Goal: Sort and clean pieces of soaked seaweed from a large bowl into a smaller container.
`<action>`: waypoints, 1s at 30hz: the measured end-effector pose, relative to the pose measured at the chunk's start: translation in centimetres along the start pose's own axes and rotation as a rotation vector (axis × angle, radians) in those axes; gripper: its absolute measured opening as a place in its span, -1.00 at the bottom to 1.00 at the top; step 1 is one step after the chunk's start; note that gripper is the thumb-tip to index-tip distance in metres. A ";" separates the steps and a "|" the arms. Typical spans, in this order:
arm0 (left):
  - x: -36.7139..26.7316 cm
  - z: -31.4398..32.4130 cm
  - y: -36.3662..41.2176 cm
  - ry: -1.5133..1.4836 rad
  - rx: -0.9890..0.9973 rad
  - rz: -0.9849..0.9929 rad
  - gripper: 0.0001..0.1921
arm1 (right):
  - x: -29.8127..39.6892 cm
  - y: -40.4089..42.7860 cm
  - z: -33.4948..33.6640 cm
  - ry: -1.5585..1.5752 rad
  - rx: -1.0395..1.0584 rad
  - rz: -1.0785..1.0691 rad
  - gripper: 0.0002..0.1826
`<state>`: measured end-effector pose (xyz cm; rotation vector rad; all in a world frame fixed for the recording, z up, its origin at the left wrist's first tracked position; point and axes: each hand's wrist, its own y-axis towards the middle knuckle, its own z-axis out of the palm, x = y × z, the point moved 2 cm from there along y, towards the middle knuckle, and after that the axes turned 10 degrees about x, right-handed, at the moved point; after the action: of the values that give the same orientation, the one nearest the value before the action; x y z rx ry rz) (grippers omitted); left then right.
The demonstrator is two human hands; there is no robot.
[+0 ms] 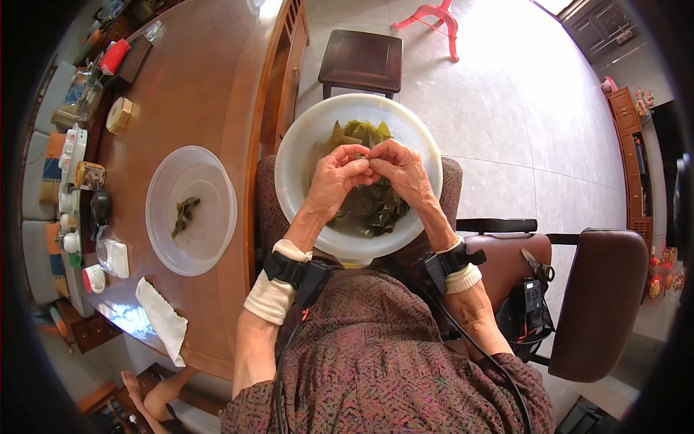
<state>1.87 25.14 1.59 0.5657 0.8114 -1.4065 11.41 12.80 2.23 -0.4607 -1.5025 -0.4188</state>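
Observation:
A large whitish plastic basin rests before me, with many green leaves in liquid inside it. Above its middle, my left hand and my right hand meet at the fingertips, pinching a small dark green piece, perhaps a leaf; the fingers hide most of it. On the wooden table at my left stands a translucent plastic bowl with a small clump of dark green leaves in it.
The wooden table bears a white cloth, a mug and a tray of cups. A dark stool stands beyond the basin. Scissors lie on the brown chair at right. Another person's bare legs show at lower left.

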 end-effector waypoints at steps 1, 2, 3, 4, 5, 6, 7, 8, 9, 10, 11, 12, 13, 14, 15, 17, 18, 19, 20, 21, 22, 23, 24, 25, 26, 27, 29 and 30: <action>-0.1 0.2 -0.2 0.001 -0.002 0.000 -0.75 | 0.2 0.0 0.0 0.001 0.001 0.000 -0.90; -0.2 0.4 -0.4 -0.026 0.008 0.035 -0.75 | 0.4 -0.1 -0.1 0.081 -0.012 -0.002 -0.90; -0.5 0.7 -0.5 -0.053 0.020 0.070 -0.74 | 0.5 -0.2 -0.2 0.159 -0.028 -0.003 -0.91; -0.6 0.8 -0.6 -0.053 0.021 0.071 -0.74 | 0.4 -0.2 -0.6 0.159 -0.028 -0.003 -0.91; -0.7 0.7 -0.7 -0.020 -0.025 0.062 -0.76 | 0.2 -0.2 -1.0 0.187 -0.026 -0.011 -0.90; -0.9 0.5 -0.9 0.014 -0.072 0.053 -0.77 | 0.3 -0.2 -1.1 0.215 -0.023 -0.019 -0.90; -0.7 0.1 -1.0 0.013 -0.073 0.055 -0.77 | 0.3 -0.1 -1.1 0.214 -0.022 -0.019 -0.90; -0.3 -0.4 -1.0 0.084 -0.093 0.042 -0.79 | 0.3 0.0 -1.0 0.258 -0.022 -0.015 -0.90; -0.2 -0.7 -1.0 0.154 -0.113 0.030 -0.81 | 0.4 0.1 -0.9 0.302 -0.020 -0.011 -0.90; 0.0 -0.9 -1.0 0.152 -0.114 0.033 -0.81 | 0.5 0.1 -0.8 0.300 -0.018 -0.011 -0.90; 0.2 -1.1 -0.8 0.180 -0.120 0.004 -0.81 | 0.6 0.2 -0.8 0.300 -0.010 -0.011 -0.90; 0.3 -1.2 -0.8 0.208 -0.126 -0.026 -0.82 | 0.7 0.2 -0.7 0.301 -0.002 -0.012 -0.90; 0.3 -1.4 -0.8 0.207 -0.127 -0.023 -0.82 | 0.7 0.2 -0.7 0.299 0.001 -0.012 -0.90; 0.4 -1.6 -0.8 0.214 -0.117 -0.028 -0.82 | 0.6 0.3 -0.9 0.331 0.000 -0.008 -0.89; 0.2 -1.5 -0.9 0.222 -0.107 -0.034 -0.82 | 0.6 0.3 -1.1 0.362 -0.001 -0.003 -0.89; 0.0 -0.9 -1.0 0.345 -0.135 0.073 -0.80 | 0.8 0.2 -1.5 0.339 0.011 0.005 -0.90; -0.6 -0.1 -1.0 0.469 -0.158 0.176 -0.78 | 1.0 0.1 -1.6 0.317 0.018 0.014 -0.90; -1.1 0.4 -1.0 0.468 -0.156 0.177 -0.78 | 1.2 0.1 -1.5 0.315 0.016 0.014 -0.90; -1.8 1.1 -0.8 0.505 -0.068 0.210 -0.78 | 1.5 0.1 -1.2 0.267 0.038 0.017 -0.90; -2.4 1.6 -0.7 0.544 0.013 0.248 -0.77 | 1.8 0.2 -0.8 0.220 0.068 0.019 -0.91; -2.5 1.4 -0.3 0.545 0.007 0.253 -0.77 | 2.1 0.3 -0.5 0.219 0.076 0.018 -0.91; -2.2 0.9 0.4 0.471 0.034 0.161 -0.78 | 2.3 0.4 -0.3 0.204 0.063 0.017 -0.92; -2.0 0.7 0.8 0.397 0.063 0.068 -0.80 | 2.4 0.5 -0.1 0.189 0.048 0.015 -0.93; -1.9 0.7 0.9 0.400 0.060 0.071 -0.80 | 2.5 0.6 0.0 0.190 0.052 0.013 -0.93; -1.7 0.6 0.9 0.269 0.080 0.032 -0.84 | 2.5 0.7 0.1 0.169 0.052 0.011 -0.94; -1.5 0.6 1.0 0.136 0.102 -0.010 -0.89 | 2.5 0.7 0.0 0.149 0.048 0.011 -0.95; -1.3 0.5 0.9 0.060 0.073 -0.034 -0.93 | 2.6 0.8 -0.1 0.094 0.039 0.023 -0.95; -1.2 0.5 0.8 -0.016 0.043 -0.056 -0.95 | 2.7 0.9 -0.2 0.039 0.031 0.033 -0.95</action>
<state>2.80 25.62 2.70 0.5678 0.7912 -1.4806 12.09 13.52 4.93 -0.4505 -1.4599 -0.3760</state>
